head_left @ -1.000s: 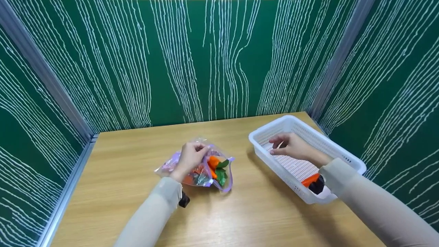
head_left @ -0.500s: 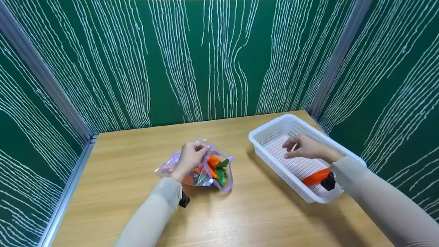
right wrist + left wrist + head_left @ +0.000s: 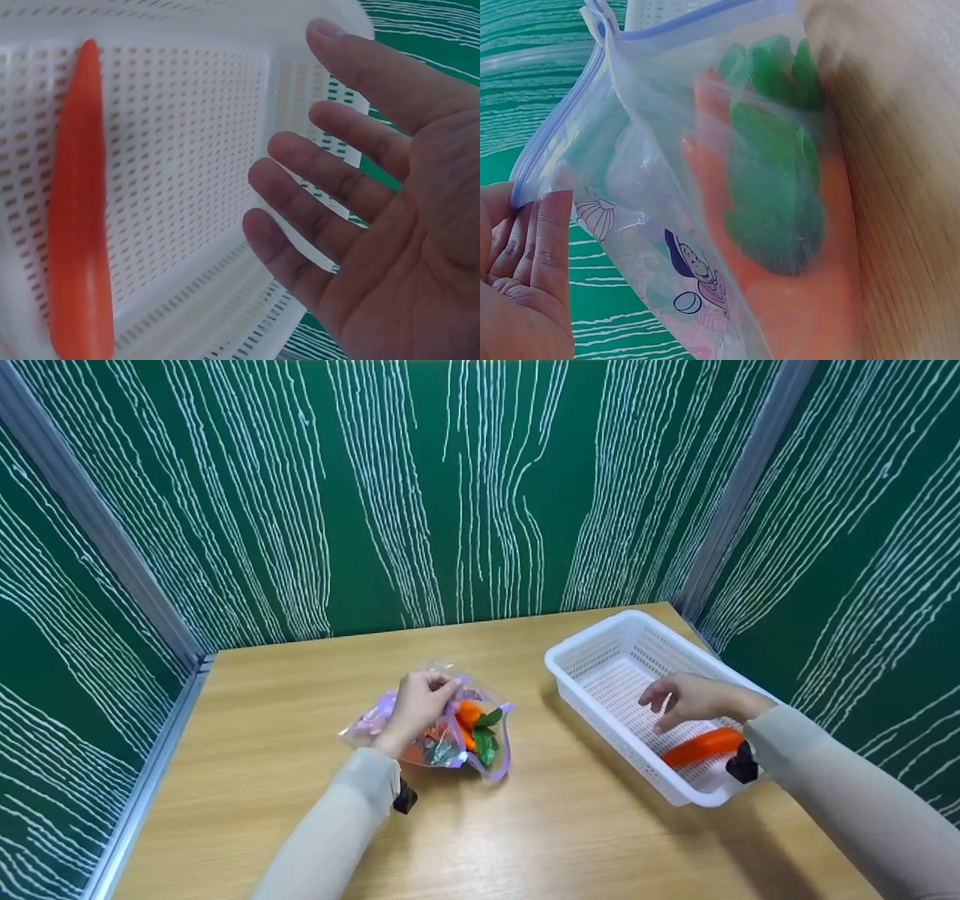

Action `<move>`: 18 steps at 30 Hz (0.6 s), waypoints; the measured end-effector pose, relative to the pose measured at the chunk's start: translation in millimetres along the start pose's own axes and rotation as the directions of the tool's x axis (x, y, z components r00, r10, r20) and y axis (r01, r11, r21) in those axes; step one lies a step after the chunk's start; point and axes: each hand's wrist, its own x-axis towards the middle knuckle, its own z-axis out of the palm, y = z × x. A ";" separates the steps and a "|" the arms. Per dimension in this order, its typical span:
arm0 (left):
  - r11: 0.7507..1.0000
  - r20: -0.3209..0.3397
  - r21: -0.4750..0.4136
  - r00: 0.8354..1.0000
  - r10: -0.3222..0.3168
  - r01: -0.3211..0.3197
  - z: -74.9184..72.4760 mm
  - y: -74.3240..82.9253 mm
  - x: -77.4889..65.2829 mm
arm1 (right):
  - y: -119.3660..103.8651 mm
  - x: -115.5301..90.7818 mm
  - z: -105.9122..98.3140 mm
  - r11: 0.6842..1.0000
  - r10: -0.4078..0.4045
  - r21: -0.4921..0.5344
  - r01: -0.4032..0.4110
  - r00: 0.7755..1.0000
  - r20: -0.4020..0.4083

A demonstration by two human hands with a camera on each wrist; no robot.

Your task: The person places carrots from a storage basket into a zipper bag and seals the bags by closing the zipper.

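Observation:
My left hand (image 3: 416,709) pinches the purple-edged mouth of a clear printed zip bag (image 3: 694,262), which lies on the table at centre left. Inside the bag, orange carrots (image 3: 469,715) with green leaves (image 3: 776,187) show through the film near the opening. Over the white basket, my right hand (image 3: 694,697) is held with its fingers spread apart and nothing in them. An orange carrot (image 3: 80,217) lies along the basket floor, a little apart from those fingers; the right wrist hides its far end in the head view.
A white perforated basket (image 3: 600,722) stands on the right of the wooden table (image 3: 487,840). Green walls (image 3: 480,495) with white wavy lines enclose the back and sides. Metal posts (image 3: 724,502) rise at the corners.
My right hand has drawn back toward the right and nearer over the basket, uncovering more of the orange carrot. The left hand and the bag have stayed in place.

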 end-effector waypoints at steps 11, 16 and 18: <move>0.999 -0.027 0.037 0.999 0.025 -0.024 0.1 -0.1 -0.4 | 10.7 -11.7 3.3 0.990 0.127 -0.077 -0.116 0.980 0.155; 1.000 -0.020 0.029 1.000 0.011 -0.010 0.4 -0.6 -0.1 | 17.1 -16.1 8.4 0.983 0.178 -0.081 -0.166 0.968 0.178; 0.999 -0.019 0.033 1.000 0.004 -0.004 0.4 -1.3 0.0 | 19.7 -16.2 10.6 0.981 0.188 -0.091 -0.173 0.965 0.182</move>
